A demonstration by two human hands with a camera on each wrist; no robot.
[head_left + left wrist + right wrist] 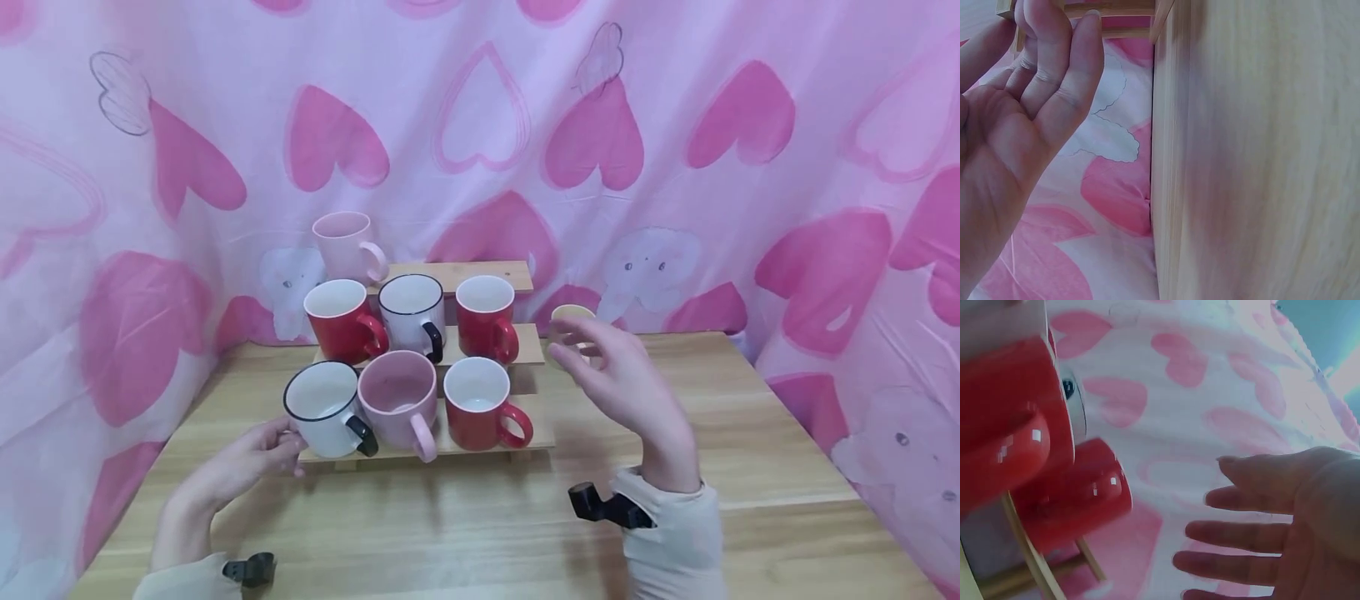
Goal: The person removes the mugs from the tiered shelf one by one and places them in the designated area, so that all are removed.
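Note:
In the head view my left hand pinches the left end of the front shelf of a stepped wooden rack. Just above it stands a white mug with a black rim and handle. My right hand, fingers extended, is in front of a pale yellow mug right of the rack, partly hiding it; contact cannot be told. The right wrist view shows the right hand holding nothing. Beside the white mug on the front step are a pink mug and a red mug.
The middle step carries a red mug, a white black-handled mug and another red mug. A light pink mug stands on the top step's left. Beneath is a wooden table; a heart-patterned curtain hangs behind.

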